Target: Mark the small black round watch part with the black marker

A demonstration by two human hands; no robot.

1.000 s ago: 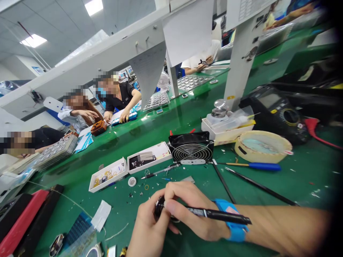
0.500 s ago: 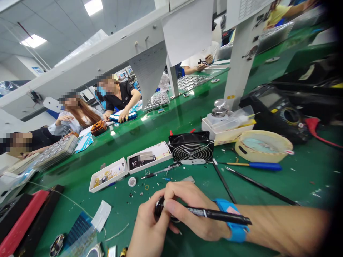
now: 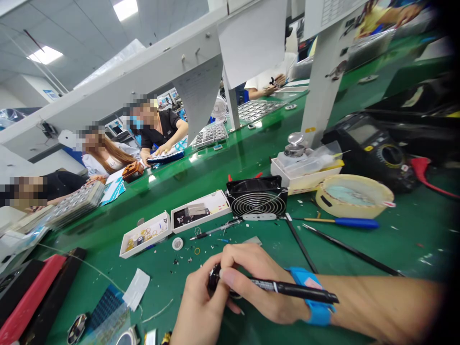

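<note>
Two hands met low in the head view, over the green bench mat [image 3: 413,239]. I logged the left hand [image 3: 201,309] curled around a small dark round part [image 3: 214,281], grasping it from below and from the left. The right hand [image 3: 251,282] lay over the same part, fingertips pressed on its top, and also clasped a black pen [image 3: 298,290] that ran back across a blue wrist strap [image 3: 312,309]. The part sat enclosed between both hands near the bottom centre; whether it rested on the mat or was held clear of it, I could not tell.

Beyond the hands stood a black fan [image 3: 257,199], with two white trays [image 3: 143,245] of small pieces just to its left. To the right lay a blue-handled tool [image 3: 354,223] and a roll of tape [image 3: 354,208]. Co-workers [image 3: 163,129] sat along the far side of the bench.
</note>
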